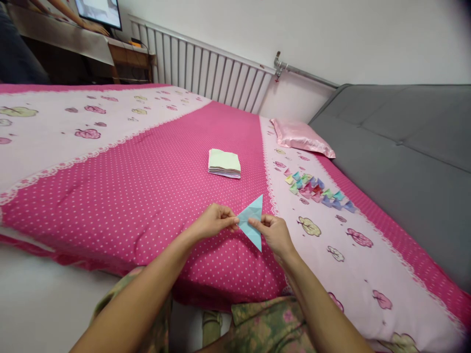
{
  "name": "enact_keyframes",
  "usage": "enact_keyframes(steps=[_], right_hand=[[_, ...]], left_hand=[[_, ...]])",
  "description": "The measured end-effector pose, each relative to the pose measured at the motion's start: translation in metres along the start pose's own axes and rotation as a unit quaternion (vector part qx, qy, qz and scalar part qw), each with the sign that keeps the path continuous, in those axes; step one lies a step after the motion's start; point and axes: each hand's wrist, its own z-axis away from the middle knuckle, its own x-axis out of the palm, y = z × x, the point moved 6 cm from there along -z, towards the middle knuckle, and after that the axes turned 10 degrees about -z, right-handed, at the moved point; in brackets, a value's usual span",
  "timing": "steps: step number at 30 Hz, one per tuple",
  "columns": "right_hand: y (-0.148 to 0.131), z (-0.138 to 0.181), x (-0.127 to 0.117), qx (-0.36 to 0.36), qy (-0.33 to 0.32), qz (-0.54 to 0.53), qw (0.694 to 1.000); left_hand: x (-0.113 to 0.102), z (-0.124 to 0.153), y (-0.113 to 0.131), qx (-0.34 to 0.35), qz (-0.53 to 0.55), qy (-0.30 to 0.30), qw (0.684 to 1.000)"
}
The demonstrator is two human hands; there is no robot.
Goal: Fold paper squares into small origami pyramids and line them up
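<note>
A light blue paper folded into a triangle (pixel 252 220) is held above the near edge of the pink dotted bed sheet (pixel 147 196). My left hand (pixel 213 221) pinches its left corner with closed fingers. My right hand (pixel 274 234) grips its right side, thumb and fingers pressed on the paper. A stack of square coloured papers (pixel 224 163) lies on the sheet farther away. To its right lies a cluster of several small folded paper pieces (pixel 316 191) in mixed colours.
A pink satin pillow (pixel 301 138) lies by the grey sofa (pixel 405 162) on the right. A white radiator (pixel 209 73) lines the far wall. At the top left another person's arm rests on a desk by a monitor (pixel 99 12).
</note>
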Motion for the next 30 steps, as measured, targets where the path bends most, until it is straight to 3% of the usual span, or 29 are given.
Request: enact_keyframes(steps=[11,30], right_hand=[[0.0,0.0,-0.005,-0.015,0.014,0.051,0.998],[-0.014,0.007,0.013,-0.09,-0.045,-0.013,0.995]], left_hand=[[0.004,-0.001,-0.006,0.015,0.018,-0.008,1.0],[0.021,-0.001,-0.011,-0.042,0.164,-0.042,0.985]])
